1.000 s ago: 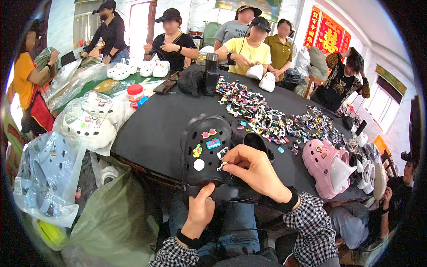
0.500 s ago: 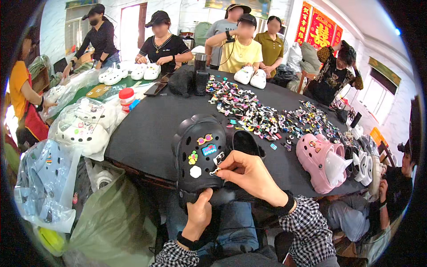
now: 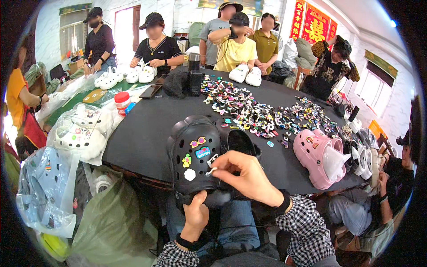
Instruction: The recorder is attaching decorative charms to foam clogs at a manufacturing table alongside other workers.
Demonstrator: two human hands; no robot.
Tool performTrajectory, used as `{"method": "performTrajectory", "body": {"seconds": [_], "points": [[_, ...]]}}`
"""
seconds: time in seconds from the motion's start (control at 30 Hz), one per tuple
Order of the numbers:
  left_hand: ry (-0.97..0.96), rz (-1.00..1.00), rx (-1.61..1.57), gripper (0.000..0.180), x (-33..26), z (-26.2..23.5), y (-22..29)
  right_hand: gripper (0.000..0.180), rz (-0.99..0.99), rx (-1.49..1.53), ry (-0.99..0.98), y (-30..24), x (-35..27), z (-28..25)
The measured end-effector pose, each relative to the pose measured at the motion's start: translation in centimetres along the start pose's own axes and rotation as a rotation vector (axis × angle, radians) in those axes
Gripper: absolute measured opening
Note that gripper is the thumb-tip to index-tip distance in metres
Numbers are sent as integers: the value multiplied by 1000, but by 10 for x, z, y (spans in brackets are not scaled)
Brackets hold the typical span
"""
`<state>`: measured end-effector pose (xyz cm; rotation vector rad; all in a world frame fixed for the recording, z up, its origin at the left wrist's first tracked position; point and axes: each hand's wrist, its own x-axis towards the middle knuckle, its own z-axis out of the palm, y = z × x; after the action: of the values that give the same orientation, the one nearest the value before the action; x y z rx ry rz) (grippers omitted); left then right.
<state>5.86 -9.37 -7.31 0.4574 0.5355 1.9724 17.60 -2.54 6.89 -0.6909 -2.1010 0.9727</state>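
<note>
a rounded, holed black foam-like clog (image 3: 201,170) is clamped at its near end by the left grip (image 3: 196,216), above the lap (image 3: 239,224), before the black worktop (image 3: 138,138). a small pale charm (image 3: 211,171) is pinched by the right grip (image 3: 247,174), beside the holes. it could be dropped lapward if the pinch slips; under one-sided pushing, the clog could be twisted. beyond, a multicoloured charm heap (image 3: 249,111) is spread.
</note>
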Motion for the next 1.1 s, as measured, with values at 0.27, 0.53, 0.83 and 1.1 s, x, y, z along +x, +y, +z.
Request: {"method": "performTrajectory", "body": {"seconds": [0.27,0.53,0.83,1.1], "points": [[-40,-95,-88,29,1,1,16,18,-380,-380,67,-4,13,-20],[12,-52,-94,31,1,5,18,29,-539,-468,-44,6,26,-9],[9,-89,-67,37,0,2,15,25,-540,-486,-67,7,27,-11],[40,-12,5,44,0,3,2,23,-408,-376,70,11,17,4]]}}
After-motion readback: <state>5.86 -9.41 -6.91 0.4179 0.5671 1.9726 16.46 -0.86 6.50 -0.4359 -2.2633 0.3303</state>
